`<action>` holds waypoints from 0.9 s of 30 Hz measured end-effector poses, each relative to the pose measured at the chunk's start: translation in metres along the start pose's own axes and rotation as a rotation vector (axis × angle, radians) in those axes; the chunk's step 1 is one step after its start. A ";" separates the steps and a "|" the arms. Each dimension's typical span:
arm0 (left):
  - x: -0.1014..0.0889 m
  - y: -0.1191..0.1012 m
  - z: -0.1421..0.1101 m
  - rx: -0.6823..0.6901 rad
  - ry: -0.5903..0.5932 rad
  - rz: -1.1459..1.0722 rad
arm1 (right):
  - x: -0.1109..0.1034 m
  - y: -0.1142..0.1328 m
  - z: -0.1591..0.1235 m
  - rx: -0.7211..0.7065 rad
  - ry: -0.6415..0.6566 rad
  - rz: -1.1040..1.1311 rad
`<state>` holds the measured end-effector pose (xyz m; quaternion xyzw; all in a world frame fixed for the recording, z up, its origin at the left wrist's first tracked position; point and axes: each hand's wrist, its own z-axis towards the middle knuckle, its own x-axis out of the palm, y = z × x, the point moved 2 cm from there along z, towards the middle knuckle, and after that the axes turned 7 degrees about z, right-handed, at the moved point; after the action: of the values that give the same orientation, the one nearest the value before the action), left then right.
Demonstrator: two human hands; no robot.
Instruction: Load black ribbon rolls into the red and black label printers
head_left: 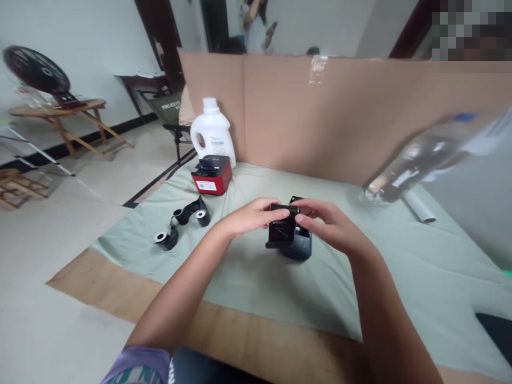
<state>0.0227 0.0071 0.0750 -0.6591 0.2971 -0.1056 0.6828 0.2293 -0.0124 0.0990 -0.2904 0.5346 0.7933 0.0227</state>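
A black printer ribbon, stretched between an upper and a lower roll, is held up in front of me by both hands. My left hand is closed on the upper roll's left end, with the thumb along its top. At the other end, the fingers of my right hand pinch the same roll. Just behind and below the ribbon stands a small dark blue-grey device that looks like a label printer, its upper part raised. The ribbon and my right hand hide much of it.
Unwound black ribbon rolls lie on the cloth to the left. Behind them stand a red-and-black box-shaped device and a white jug. A clear bottle and white roll are right. Cardboard closes the back.
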 end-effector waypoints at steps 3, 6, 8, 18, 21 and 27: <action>0.033 0.018 0.023 -0.082 -0.022 -0.159 | -0.016 -0.018 -0.004 0.163 0.187 0.017; 0.055 0.035 0.031 -0.148 -0.118 -0.296 | -0.021 -0.027 -0.001 0.210 0.151 -0.110; 0.062 0.042 0.033 -0.190 -0.138 -0.363 | -0.019 -0.026 0.000 0.173 0.170 -0.209; 0.094 0.063 0.011 -0.061 -0.094 -0.180 | -0.035 -0.035 -0.003 0.158 0.158 -0.252; 0.118 0.076 -0.009 -0.139 -0.089 -0.181 | -0.047 -0.056 -0.003 0.249 0.167 -0.302; 0.134 0.094 -0.018 -0.327 -0.145 -0.371 | -0.031 -0.079 0.006 0.319 0.167 -0.451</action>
<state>0.0965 -0.0694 -0.0506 -0.8098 0.1347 -0.1322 0.5556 0.2802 0.0354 0.0494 -0.4590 0.5746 0.6475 0.1996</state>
